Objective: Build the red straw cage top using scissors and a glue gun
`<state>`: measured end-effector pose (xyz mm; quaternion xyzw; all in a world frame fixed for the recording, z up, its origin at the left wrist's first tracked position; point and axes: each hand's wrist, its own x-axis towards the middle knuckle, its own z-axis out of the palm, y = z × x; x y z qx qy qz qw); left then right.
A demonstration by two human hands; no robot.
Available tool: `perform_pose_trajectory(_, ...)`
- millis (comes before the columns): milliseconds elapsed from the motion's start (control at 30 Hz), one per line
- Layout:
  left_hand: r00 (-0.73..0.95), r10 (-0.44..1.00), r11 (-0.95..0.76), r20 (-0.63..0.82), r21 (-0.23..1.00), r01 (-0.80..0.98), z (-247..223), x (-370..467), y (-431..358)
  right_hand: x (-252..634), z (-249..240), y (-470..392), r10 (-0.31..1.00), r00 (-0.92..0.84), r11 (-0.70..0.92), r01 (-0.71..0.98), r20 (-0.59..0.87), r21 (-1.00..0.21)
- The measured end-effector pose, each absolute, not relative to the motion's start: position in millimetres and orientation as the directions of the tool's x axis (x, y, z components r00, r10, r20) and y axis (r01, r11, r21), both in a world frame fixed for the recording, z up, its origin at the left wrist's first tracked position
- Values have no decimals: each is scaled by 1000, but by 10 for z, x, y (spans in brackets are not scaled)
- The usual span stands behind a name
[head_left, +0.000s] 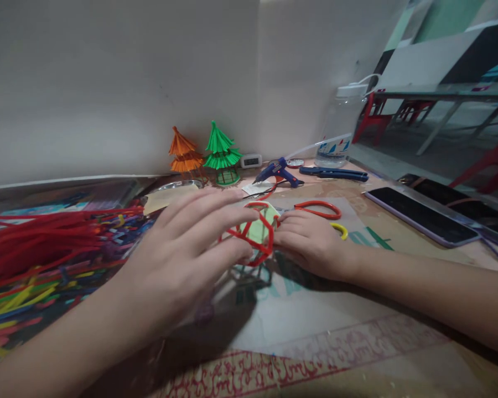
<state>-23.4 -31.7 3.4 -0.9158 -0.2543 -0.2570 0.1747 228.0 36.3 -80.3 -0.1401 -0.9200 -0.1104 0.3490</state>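
A small cage-like frame of bent red pipe cleaners [269, 237] is between my two hands, just above the work surface. My right hand [311, 243] pinches its right side, fingers curled and thumb hidden. At the left, my left hand [191, 237] is open, its fingers stretched out and apart, the tips at the frame's left edge. Whether those tips press on it I cannot tell. Behind my right hand lie scissors with an orange-red handle loop [318, 209]; a yellow curved piece [339, 230] shows beside the wrist.
Red pipe cleaners [45, 249] and colourful strips lie heaped at the left. Along the wall stand an orange tree [185, 152] and a green tree [222, 152], with a blue glue gun [280, 171], a box cutter [334, 174] and a bottle [338, 127]. A phone [421, 215] lies at the right.
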Motion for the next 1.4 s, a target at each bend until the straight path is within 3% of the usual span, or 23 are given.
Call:
perform_pose_trajectory(167,536,672,-735,511,376,564,108,-287,-348,2265,-894,444,433,-593,872,466,679,-149)
perform_pose_trajectory(267,458,769,-639,446,510,576,129,-345,-362,2259,-925,466,529,-546,825,509,650,-243)
perform_pose_trajectory(400,364,814,-573,453,517,636,131,-406,-335,2255,-922,470,575,-525,802,512,627,-308)
perform_pose_trajectory(567,190,784,-554,590,528,644,149,-417,-336,2247,-907,473,561,-514,817,472,649,-332)
perform_pose_trajectory(633,161,753,-551,638,477,685,162,-421,-317,2246,-902,472,560,-513,820,454,651,-348)
perform_pose_trajectory(833,472,673,-637,569,122,761,77,-384,-91,2269,-908,469,496,-527,848,464,690,-256)
perform_pose_trajectory(1033,530,618,-659,581,15,752,-133,-308,-9,2282,-916,469,393,-605,899,410,693,-152)
perform_pose_trajectory(1167,551,634,-682,543,56,729,-195,-266,-20,2279,-911,461,355,-620,915,385,700,-123)
perform_pose_trajectory(1400,518,697,-694,496,283,662,-89,-232,-79,2268,-916,460,344,-620,917,382,705,-111)
